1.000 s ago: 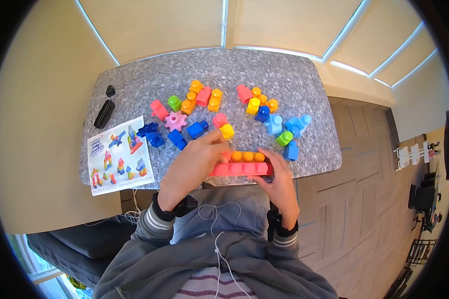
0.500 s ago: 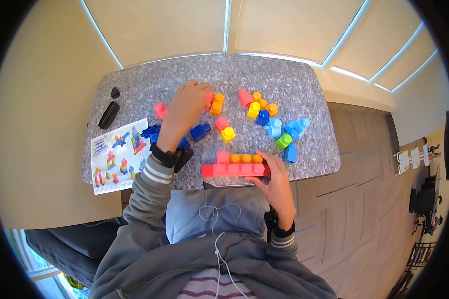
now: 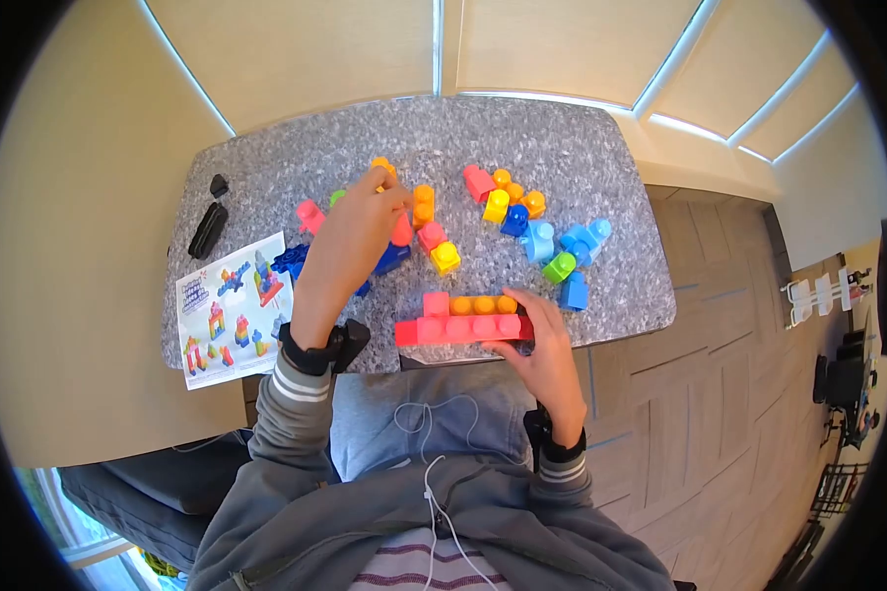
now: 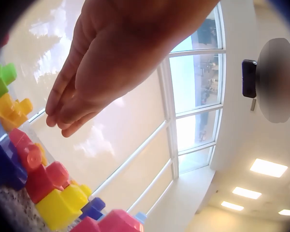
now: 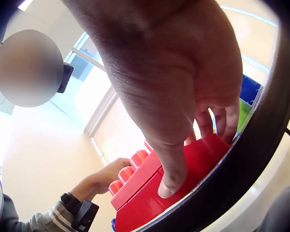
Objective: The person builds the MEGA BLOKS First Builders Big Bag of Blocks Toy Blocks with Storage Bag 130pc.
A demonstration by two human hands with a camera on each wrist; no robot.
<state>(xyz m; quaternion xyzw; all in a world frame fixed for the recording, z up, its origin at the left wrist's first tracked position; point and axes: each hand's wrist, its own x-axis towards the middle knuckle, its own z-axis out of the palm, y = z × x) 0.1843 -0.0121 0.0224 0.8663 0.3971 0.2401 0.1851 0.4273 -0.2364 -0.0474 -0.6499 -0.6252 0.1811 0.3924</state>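
My left hand [image 3: 350, 241] reaches over the loose building blocks on the left of the table, fingertips close by an orange block [image 3: 382, 167] in the head view. In the left wrist view its fingers [image 4: 67, 113] are together and slightly bent, with nothing showing between them. A red block [image 3: 401, 231] shows beside this hand. At the near edge, my right hand [image 3: 550, 360] grips one end of a built block piece [image 3: 468, 329], red in front with a row of orange studs behind. Its thumb [image 5: 171, 183] presses the red front, while the fingers reach behind.
A picture sheet [image 3: 232, 310] lies at the left, below a black case [image 3: 208, 230]. An upright orange block [image 3: 423, 205], a yellow block [image 3: 445, 258] and dark blue blocks are near the left hand. Light blue blocks [image 3: 537, 241] and a green one [image 3: 560, 267] lie right.
My left hand left the built piece, reached to the far blocks, then drew back slightly. The red block among them sits nearer me. My right hand keeps its grip.
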